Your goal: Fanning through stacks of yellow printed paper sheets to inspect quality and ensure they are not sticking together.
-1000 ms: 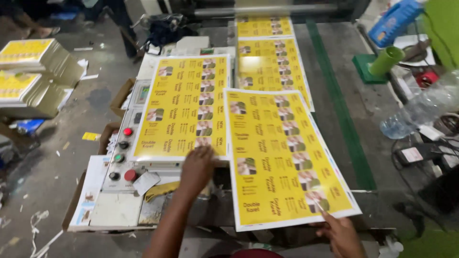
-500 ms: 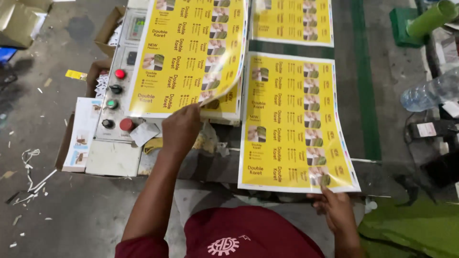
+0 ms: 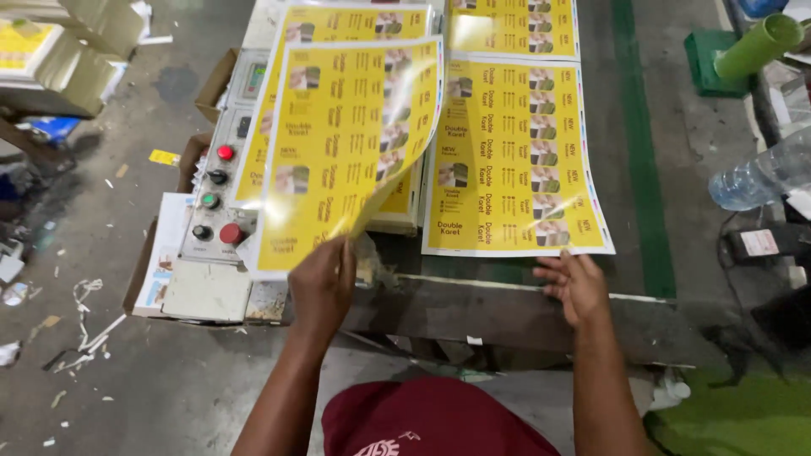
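My left hand grips the near edge of a glossy yellow printed sheet and holds it lifted and curled above a stack of like sheets. My right hand rests with its fingers spread at the near edge of a second yellow printed sheet, which lies flat on the dark machine table. A third yellow sheet lies farther back on the same table.
A grey control panel with red, green and black buttons sits left of the stack. A clear plastic bottle and a green tube lie at the right. Paper scraps litter the concrete floor at left.
My left hand has lifted the left sheet higher, and it now curls up off the stack. My right hand has let go of the right sheet's corner and lies open at its edge.
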